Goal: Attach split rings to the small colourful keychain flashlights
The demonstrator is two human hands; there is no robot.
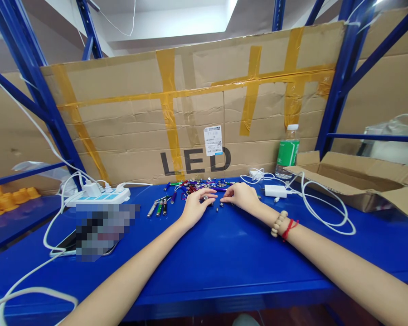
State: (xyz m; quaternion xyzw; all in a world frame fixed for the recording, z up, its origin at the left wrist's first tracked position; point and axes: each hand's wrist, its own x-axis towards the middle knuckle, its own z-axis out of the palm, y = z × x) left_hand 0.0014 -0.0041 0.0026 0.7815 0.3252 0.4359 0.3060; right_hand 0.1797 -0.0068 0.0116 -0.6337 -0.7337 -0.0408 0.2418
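Note:
Both my hands rest on the blue table (224,253), far out in front of me. My left hand (196,206) has its fingers curled and pinched over a small dark part that I cannot make out. My right hand (240,195) lies close beside it, fingers bent and fingertips meeting the left ones over several tiny metal pieces (221,206). A pile of small coloured keychain lights (200,184) lies just beyond the fingers. A few pen-like lights (159,207) lie to the left of my left hand. A bead bracelet and red string (283,225) circle my right wrist.
A white power strip (98,195) with plugged chargers sits at left, white cables trailing over the table. A phone (68,244) lies near it. A green-labelled bottle (287,151), a white charger (275,190) and an open cardboard box (357,181) stand at right. Taped cardboard (197,113) walls the back.

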